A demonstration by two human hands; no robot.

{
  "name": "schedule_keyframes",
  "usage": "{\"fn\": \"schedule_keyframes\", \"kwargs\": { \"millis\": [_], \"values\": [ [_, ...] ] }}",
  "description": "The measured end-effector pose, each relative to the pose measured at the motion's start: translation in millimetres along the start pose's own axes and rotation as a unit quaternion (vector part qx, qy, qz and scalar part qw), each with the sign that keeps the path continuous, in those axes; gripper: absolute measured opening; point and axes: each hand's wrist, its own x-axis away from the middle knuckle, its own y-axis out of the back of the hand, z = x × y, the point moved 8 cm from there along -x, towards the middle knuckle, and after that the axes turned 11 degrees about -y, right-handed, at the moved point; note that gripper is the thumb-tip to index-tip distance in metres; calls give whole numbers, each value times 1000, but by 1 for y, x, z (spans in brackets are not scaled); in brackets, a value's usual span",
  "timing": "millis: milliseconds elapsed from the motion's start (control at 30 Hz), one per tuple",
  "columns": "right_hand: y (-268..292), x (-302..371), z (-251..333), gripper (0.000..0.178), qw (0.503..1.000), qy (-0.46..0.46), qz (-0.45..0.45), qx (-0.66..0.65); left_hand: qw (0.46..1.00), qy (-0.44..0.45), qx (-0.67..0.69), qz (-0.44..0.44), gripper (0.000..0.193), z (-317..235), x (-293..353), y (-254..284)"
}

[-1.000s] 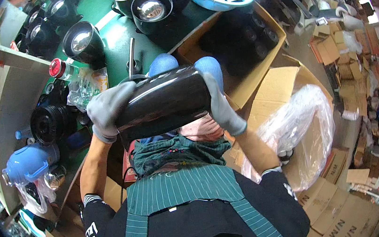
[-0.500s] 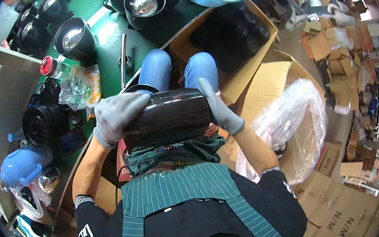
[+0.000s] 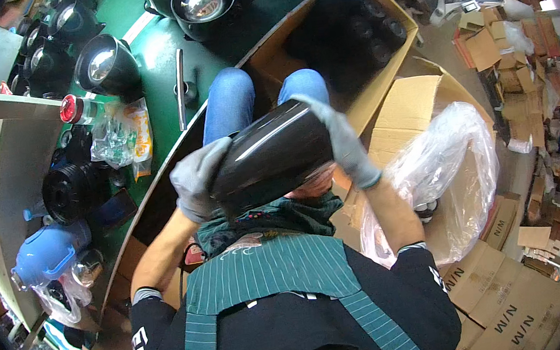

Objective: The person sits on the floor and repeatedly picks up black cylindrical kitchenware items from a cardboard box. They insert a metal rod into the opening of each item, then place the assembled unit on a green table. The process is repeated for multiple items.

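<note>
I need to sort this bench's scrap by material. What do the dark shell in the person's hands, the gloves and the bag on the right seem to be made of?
Dark shell: glossy black, with sharp light streaks; moulded plastic or painted metal, the look leaves it open.
Gloves, on the left hand and the right hand: matte grey, seemingly knit fabric.
Bag: thin clear plastic film, crinkled and see-through, inside a cardboard box.

Round black lamp housings with shiny reflectors (image 3: pixel 102 67) lined up on a green worktable (image 3: pixel 152 47). Beside the seat, a crumpled clear plastic bag (image 3: pixel 443 169) inside an open cardboard box (image 3: pixel 408 107).
</note>
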Motion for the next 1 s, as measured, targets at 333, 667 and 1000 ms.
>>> {"fn": "schedule_keyframes", "kwargs": {
  "millis": [333, 667, 1000],
  "values": [
    [-81, -26, -6, 47, 899, 116, -95, 411, 935, 305, -179, 17, 64, 178, 42, -52],
    [-34, -30, -43, 89, 890, -86, -116, -433, 903, 221, 318, 188, 57, 82, -55, -36],
    [-30, -76, -70, 40, 864, -61, 73, -494, 917, 111, 124, 364, 76, -17, -94, -44]
  ]
}}
